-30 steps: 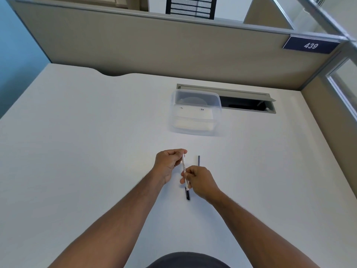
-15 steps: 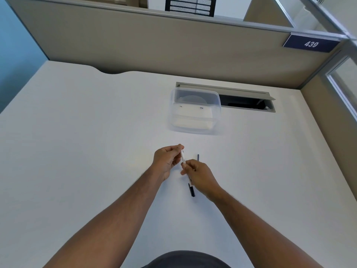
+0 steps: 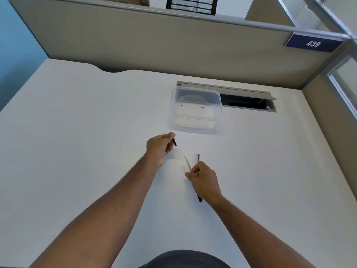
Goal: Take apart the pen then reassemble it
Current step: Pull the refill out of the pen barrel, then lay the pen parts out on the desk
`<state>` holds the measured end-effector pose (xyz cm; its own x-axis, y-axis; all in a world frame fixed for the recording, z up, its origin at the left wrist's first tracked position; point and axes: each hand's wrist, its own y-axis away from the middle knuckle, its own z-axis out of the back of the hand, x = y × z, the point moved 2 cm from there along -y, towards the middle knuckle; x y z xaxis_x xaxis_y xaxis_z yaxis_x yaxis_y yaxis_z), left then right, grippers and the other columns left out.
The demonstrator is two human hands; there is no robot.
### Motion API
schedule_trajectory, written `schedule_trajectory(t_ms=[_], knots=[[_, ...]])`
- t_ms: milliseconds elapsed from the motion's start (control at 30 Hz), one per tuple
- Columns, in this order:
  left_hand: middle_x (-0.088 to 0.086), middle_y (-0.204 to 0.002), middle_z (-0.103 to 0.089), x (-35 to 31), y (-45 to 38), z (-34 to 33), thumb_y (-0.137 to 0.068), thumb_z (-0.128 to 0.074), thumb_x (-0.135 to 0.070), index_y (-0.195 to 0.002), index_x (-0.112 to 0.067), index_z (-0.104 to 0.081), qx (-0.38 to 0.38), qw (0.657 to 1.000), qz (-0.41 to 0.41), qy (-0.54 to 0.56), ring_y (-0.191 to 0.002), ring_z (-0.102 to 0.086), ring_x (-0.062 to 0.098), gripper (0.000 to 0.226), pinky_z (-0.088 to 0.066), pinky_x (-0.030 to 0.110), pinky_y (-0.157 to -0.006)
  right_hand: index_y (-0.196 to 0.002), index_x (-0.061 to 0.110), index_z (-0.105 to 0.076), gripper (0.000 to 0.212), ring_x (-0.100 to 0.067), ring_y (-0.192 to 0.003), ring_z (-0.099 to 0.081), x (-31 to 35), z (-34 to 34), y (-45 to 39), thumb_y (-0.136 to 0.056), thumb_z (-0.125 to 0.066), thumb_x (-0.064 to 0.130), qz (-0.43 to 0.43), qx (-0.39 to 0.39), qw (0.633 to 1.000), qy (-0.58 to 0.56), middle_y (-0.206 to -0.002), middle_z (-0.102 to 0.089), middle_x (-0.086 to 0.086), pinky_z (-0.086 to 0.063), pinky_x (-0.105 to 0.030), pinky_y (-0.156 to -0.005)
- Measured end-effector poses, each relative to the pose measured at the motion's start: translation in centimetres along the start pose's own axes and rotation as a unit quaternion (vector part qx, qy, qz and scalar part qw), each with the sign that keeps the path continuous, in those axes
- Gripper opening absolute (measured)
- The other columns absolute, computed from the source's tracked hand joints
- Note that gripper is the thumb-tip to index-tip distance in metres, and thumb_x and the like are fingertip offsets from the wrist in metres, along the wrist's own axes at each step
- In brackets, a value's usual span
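Note:
My right hand [image 3: 204, 180] grips the white pen barrel [image 3: 188, 163], whose open end points up and away; a dark tip of the pen [image 3: 199, 199] sticks out below the hand. My left hand [image 3: 159, 147] is further up and to the left, pinching a small dark pen piece [image 3: 174, 142] between thumb and fingers. A thin dark rod [image 3: 198, 158] lies on the white desk [image 3: 77, 151] just beyond my right hand, partly hidden by the fingers.
A clear plastic container [image 3: 195, 111] stands upside-looking on the desk just beyond my hands. Behind it is an open cable slot [image 3: 247, 102] in the desk. Beige cubicle partitions [image 3: 173, 47] close off the back and right sides.
My left hand has pulled a small dark piece off the barrel's top end and moved up and left. The hands, together before, are now apart.

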<state>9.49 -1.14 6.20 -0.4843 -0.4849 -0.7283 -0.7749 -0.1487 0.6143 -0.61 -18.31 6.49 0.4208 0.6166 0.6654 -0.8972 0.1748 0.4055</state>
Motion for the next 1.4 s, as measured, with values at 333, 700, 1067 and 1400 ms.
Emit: schedule_trajectory(t_ms=[333, 700, 1067, 1400], knots=[[0.005, -0.085, -0.080, 2.8, 0.7, 0.3, -0.089, -0.070, -0.013, -0.083, -0.010, -0.082, -0.011, 0.903, -0.167, -0.397, -0.077, -0.072, 0.017, 0.013, -0.056, 0.027, -0.078, -0.100, 0.035, -0.046, 0.017, -0.011, -0.065, -0.071, 0.2, 0.9, -0.5, -0.100, -0.053, 0.020, 0.052, 0.018, 0.995, -0.088, -0.079, -0.073, 0.002, -0.054, -0.031, -0.060], [0.003, -0.078, -0.054, 3.5, 0.7, 1.3, -0.094, -0.055, -0.007, -0.072, -0.008, -0.061, -0.020, 0.792, -0.299, -0.531, -0.078, -0.050, 0.025, 0.022, -0.041, 0.034, -0.067, -0.105, 0.027, -0.073, 0.040, -0.013, -0.084, -0.069, 1.1, 2.9, -1.5, -0.099, -0.046, -0.003, 0.078, 0.066, 0.974, -0.200, -0.095, -0.074, -0.002, -0.055, -0.026, -0.078], [0.007, -0.168, -0.029, 7.2, 1.1, 5.3, -0.106, -0.033, -0.021, -0.155, -0.011, -0.037, 0.028, 0.599, -0.376, -0.707, -0.157, -0.023, 0.025, 0.050, -0.025, 0.045, -0.124, -0.091, 0.021, -0.068, 0.013, -0.004, -0.078, -0.065, 3.4, 2.9, -3.4, -0.100, -0.060, 0.027, 0.163, -0.077, 0.982, -0.053, -0.093, -0.072, 0.018, -0.049, -0.019, -0.067], [0.007, -0.169, -0.030, 7.3, 1.1, 5.4, -0.106, -0.034, -0.022, -0.155, -0.011, -0.038, 0.029, 0.606, -0.381, -0.697, -0.157, -0.023, 0.023, 0.050, -0.023, 0.045, -0.126, -0.095, 0.012, -0.069, 0.022, -0.017, -0.087, -0.067, 3.7, 2.5, -4.0, -0.103, -0.055, 0.026, 0.150, -0.084, 0.985, 0.029, -0.092, -0.073, 0.005, -0.054, -0.034, -0.081]])
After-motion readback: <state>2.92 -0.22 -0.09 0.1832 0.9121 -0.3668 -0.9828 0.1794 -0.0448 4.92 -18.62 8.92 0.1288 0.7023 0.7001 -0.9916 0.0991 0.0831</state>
